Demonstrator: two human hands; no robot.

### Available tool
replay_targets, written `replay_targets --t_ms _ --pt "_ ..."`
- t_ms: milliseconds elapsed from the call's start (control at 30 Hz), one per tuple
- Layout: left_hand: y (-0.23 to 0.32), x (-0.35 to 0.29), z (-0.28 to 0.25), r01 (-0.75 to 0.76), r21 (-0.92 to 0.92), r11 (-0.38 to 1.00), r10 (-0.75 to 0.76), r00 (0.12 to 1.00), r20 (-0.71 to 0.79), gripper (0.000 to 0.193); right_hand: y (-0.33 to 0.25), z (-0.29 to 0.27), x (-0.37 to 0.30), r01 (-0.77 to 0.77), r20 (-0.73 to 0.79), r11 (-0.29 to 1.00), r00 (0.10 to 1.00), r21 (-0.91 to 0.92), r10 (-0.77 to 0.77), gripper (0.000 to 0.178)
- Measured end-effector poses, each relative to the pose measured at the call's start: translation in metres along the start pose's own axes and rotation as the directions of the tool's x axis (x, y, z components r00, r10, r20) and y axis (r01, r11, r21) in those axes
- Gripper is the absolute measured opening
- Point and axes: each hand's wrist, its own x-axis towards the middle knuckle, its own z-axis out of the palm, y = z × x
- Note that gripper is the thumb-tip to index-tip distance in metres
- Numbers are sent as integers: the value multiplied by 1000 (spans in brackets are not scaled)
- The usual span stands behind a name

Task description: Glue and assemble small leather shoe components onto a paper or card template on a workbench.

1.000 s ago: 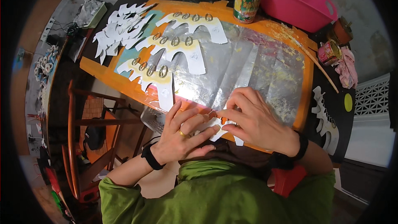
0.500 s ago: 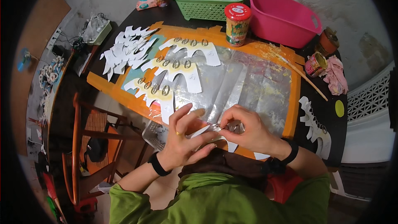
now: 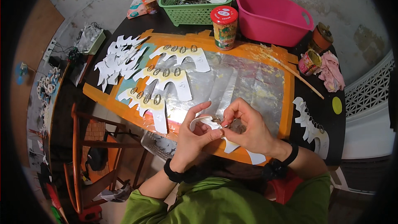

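Note:
My left hand (image 3: 191, 143) grips a white cut-out piece (image 3: 202, 121), its thumb pressed near the edge and the piece curling up over the fingers. Against that edge my right hand (image 3: 253, 132) pinches with thumb and fingertips at a small metal ring (image 3: 216, 120). More metal rings (image 3: 239, 128) show under the right hand's fingers; whether they sit on the same piece I cannot tell. White prongs (image 3: 256, 157) stick out below the right hand. Left of my hands, three similar pieces lie in a row, the middle one (image 3: 181, 88) with rings on yellowish glue-like patches.
A pile of white cut-outs (image 3: 120, 60) lies at the left, another ringed piece (image 3: 320, 141) at the right. A green basket (image 3: 186, 15), pink basin (image 3: 269, 25), red-lidded jar (image 3: 224, 31), opened can (image 3: 309, 63), stick (image 3: 304, 82) and pink cloth (image 3: 330, 72) stand or lie farther back.
My left hand has turned, its fingers curling beneath the white piece, which now bends upward. My right hand stays close against it, still pinching. The whole view has shifted slightly.

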Motion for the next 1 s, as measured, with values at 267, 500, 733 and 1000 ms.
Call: replay_targets --t_ms 267,500,733,1000 --pt "8 4 5 -85 -80 993 82 996 -39 67 -11 -10 5 109 -38 992 993 -67 -112 38" --pt "15 6 6 -151 84 985 151 988 4 61 -11 -22 8 62 139 926 990 -371 -11 17" --pt "19 -2 1 13 9 1000 -15 958 286 48 -18 -30 10 615 379 585 788 -528 -486 15" --pt "16 9 7 22 -310 951 24 989 146 56 -29 -40 12 315 36 948 948 49 -317 62"
